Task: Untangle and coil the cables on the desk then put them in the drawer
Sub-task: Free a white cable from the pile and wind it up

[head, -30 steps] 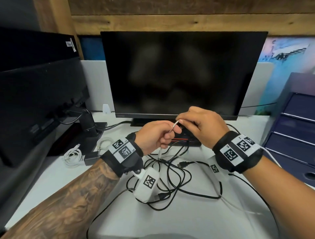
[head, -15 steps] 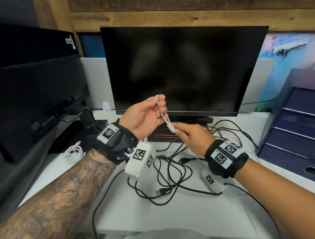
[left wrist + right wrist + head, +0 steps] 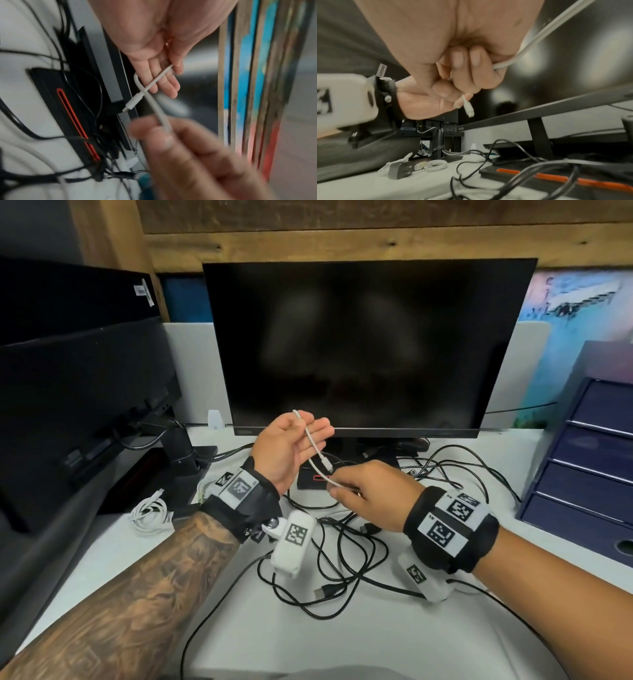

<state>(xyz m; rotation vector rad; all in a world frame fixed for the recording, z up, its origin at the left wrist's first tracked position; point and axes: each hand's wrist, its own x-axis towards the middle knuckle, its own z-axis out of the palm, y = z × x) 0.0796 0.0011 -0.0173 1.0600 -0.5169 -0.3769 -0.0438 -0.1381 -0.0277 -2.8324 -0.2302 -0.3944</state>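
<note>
White desk [image 3: 239, 642] with cables and monitors

A tangle of black cables [image 3: 346, 563] sprawls mid-desk; a coiled white cable [image 3: 149, 513] lies at the left beside a monitor stand [image 3: 178, 457]. The central monitor [image 3: 370, 347] stands behind, a blue drawer unit [image 3: 589, 474] at the right.

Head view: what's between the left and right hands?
One span of white cable from the left hand to the right hand, its connector dangling beside it; the left wrist view shows this too.

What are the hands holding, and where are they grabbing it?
One white cable. The left hand holds it near the connector end, under the thumb; the right hand has its grip farther along the cord.
</note>
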